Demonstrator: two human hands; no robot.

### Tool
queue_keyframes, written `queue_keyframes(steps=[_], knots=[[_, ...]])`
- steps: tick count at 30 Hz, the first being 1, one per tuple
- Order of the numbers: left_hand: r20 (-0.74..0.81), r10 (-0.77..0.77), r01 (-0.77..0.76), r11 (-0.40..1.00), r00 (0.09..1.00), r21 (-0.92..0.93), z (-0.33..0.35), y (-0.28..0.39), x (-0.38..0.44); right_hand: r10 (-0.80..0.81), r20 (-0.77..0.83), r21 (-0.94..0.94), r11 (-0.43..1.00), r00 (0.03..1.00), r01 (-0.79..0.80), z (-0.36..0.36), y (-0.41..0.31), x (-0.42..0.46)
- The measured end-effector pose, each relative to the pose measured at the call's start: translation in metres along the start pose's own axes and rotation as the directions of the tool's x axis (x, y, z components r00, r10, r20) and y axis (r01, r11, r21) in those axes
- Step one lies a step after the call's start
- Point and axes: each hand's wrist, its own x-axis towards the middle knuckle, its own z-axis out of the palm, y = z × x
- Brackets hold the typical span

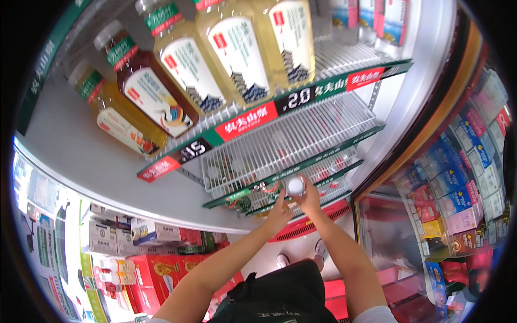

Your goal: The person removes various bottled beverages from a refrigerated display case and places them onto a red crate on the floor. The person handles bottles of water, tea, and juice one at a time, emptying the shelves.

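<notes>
My right hand [309,198] is wrapped around a bottle with a white cap [296,186], seen almost straight from above. Close against its left side is my left hand [278,217], one finger pointing up beside the cap. Whether the left fingers grip the bottle I cannot tell. Both hands are in front of the lower shelves of an upright drinks cooler. Just above them runs a white wire shelf [282,145] with a green front strip. Most of the held bottle's body is hidden below its cap and by my fingers.
Several large tea bottles [238,60] line the upper shelf, above a price strip [246,121]. A dark-framed glass door [387,234] stands to the right, before shelves of boxed goods [452,181]. Red cartons [155,278] are stacked at lower left. A red vent grille [311,222] edges the cooler's base.
</notes>
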Motion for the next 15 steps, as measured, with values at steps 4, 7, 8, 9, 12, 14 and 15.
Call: queue_keyframes(steps=[4,7,8,9,12,14,15], knots=[[0.035,0.291,-0.286,0.901,0.956,0.325,0.012,0.035,-0.035,0.143,0.024,-0.004,0.99,0.989,-0.143,-0.06,-0.082,-0.012],[0.129,0.506,-0.504,0.731,0.853,0.46,0.03,0.128,-0.053,-0.018,-0.136,-0.141,0.99,0.991,-0.001,-0.121,-0.151,0.006],[0.157,0.557,-0.564,0.704,0.816,0.432,0.039,0.161,-0.059,-0.126,-0.187,-0.185,0.979,0.974,0.091,-0.142,-0.168,0.016],[0.179,0.604,-0.617,0.675,0.777,0.404,0.047,0.193,-0.064,-0.234,-0.227,-0.231,0.956,0.945,0.181,-0.16,-0.184,0.029],[0.191,0.801,-0.781,0.452,0.568,0.431,0.052,0.273,-0.075,-0.268,-0.432,0.091,0.937,0.861,0.338,-0.182,-0.246,0.071],[0.171,0.882,-0.838,0.333,0.439,0.433,0.055,0.317,-0.068,-0.371,-0.489,0.058,0.889,0.789,0.454,-0.197,-0.281,0.102],[0.156,0.908,-0.849,0.288,0.389,0.443,0.057,0.339,-0.064,-0.412,-0.501,0.016,0.875,0.761,0.484,-0.207,-0.295,0.116]])
